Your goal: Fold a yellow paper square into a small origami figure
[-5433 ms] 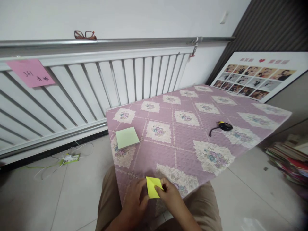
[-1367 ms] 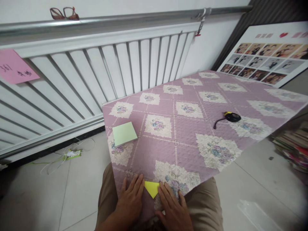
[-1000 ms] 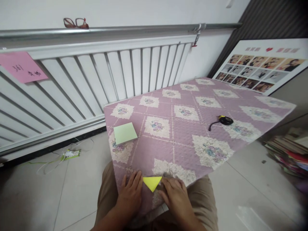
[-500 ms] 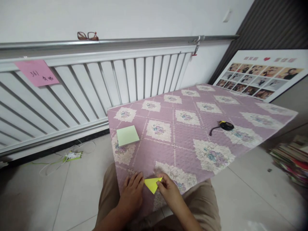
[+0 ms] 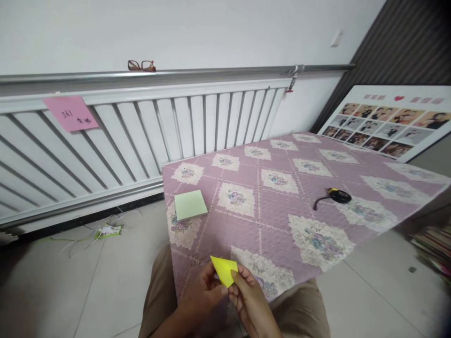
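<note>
A folded piece of yellow paper (image 5: 224,269), pointed at its upper left, is held over the table's near edge. My right hand (image 5: 252,293) pinches its right side, thumb on the front and fingers behind. On the other side, my left hand (image 5: 202,291) is closed at the paper's left and lower edge, its thumb by the bottom corner and part of its fingers hidden. Beyond my hands, a pale green pad of sticky notes (image 5: 190,205) lies near the table's left edge.
A purple flowered cloth covers the table (image 5: 243,230). A black-and-yellow object with a strap (image 5: 338,195) lies to the right. Behind the table are a white radiator (image 5: 197,124), glasses (image 5: 141,65) on a pipe, and a photo board (image 5: 384,119). A power strip (image 5: 109,231) lies on the floor.
The yellow paper has been lifted and turned, its point now up and left. My left hand has come off the tablecloth and closed at the paper. The view has tilted up slightly.
</note>
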{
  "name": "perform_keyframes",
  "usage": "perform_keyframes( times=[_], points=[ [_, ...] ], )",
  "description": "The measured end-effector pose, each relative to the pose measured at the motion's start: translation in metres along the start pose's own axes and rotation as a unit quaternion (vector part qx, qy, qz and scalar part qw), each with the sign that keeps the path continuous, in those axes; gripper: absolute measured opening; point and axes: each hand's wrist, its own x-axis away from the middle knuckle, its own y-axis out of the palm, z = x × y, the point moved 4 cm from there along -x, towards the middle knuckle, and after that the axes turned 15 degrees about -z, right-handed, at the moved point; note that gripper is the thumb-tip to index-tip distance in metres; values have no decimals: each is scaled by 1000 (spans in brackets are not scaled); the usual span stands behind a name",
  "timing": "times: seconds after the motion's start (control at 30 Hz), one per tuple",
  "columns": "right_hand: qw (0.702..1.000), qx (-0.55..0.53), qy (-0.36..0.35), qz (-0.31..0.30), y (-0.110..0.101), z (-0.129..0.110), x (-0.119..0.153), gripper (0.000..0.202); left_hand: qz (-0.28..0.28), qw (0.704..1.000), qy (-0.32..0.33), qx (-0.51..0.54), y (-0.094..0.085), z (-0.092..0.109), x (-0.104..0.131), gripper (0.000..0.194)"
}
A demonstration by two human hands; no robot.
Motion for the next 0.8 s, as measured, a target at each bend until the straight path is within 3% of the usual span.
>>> perform_keyframes(
  times=[0.1, 0.2, 0.4, 0.63, 0.8],
  points=[
    [1000, 1, 0, -14, 5, 1, 5, 36, 23, 1000, -7, 12, 0, 1, 1, 54],
    [995, 85, -19, -39, 6, -5, 8, 34, 73, 997, -23, 16, -9, -2, 6, 55],
    [957, 239, -73, -151, 11, -14, 4, 37, 112, 992, -62, 8, -15, 0, 9, 55],
    [953, 285, -54, -86, 7, -9, 4, 41, 44, 998, -48, -3, -4, 14, 5, 43],
    [947, 304, -68, -78, 7, -11, 5, 39, 50, 996, -68, 18, -5, 11, 8, 41]
  ],
)
